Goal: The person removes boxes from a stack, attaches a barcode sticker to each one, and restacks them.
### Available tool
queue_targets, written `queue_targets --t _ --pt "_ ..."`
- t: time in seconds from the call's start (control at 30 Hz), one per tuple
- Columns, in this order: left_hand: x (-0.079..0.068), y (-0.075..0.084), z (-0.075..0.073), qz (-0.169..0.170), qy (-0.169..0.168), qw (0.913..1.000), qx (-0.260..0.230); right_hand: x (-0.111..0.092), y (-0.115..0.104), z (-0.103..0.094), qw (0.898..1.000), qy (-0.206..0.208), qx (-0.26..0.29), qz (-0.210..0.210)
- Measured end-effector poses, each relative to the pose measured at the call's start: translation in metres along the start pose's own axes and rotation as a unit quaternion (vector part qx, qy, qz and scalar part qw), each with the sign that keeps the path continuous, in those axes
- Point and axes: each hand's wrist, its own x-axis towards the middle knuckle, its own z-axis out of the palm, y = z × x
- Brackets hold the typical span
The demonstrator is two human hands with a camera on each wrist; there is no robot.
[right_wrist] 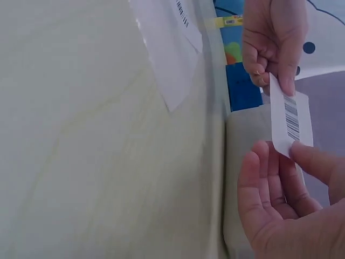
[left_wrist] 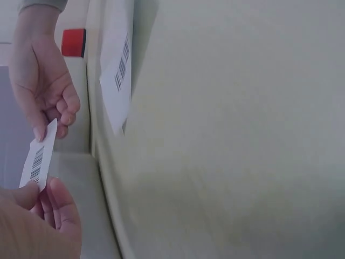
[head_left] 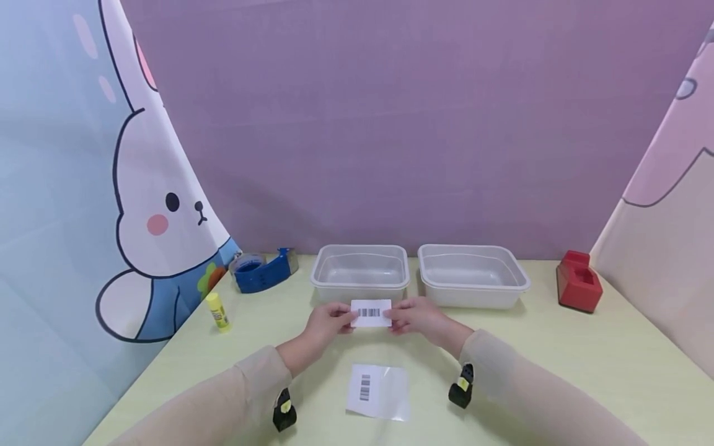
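Note:
A small white barcode label (head_left: 370, 306) is held up level in front of the left bin, its barcode facing me. My left hand (head_left: 322, 326) pinches its left end between thumb and fingers. The right end is pinched by my right hand (head_left: 422, 321) in the same way. In the left wrist view the label (left_wrist: 39, 159) spans the two hands, slightly bent. Below the hands, a clear plastic bag (head_left: 395, 394) lies flat on the table, with a second barcode label (head_left: 364, 391) over its left half.
Two white plastic bins (head_left: 359, 287) (head_left: 474, 297) stand side by side at the back. On the left are a blue tape dispenser (head_left: 264, 275) and a yellow glue stick (head_left: 218, 311). A red tape dispenser (head_left: 579, 286) sits at the far right. A purple curtain (head_left: 390, 124) hangs behind the table.

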Motion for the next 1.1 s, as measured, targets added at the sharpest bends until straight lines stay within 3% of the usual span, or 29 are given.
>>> queue_targets --t 0.27,0.47,0.67,1.1 --pt "0.024 -0.009 -0.01 -0.036 0.034 0.9988 0.0 0.013 -0.004 0.017 0.999 0.035 -0.007 0.022" --pt "0.034 -0.014 -0.01 -0.052 0.048 0.9974 -0.012 0.023 -0.004 0.025 0.996 0.072 -0.011 0.041" --pt "0.044 -0.018 -0.011 -0.058 0.061 0.9962 -0.022 0.031 -0.003 0.026 0.996 0.081 0.001 0.042" --pt "0.053 -0.02 -0.011 -0.072 0.077 0.9927 -0.058 0.039 -0.002 0.03 0.991 0.112 0.049 0.052"
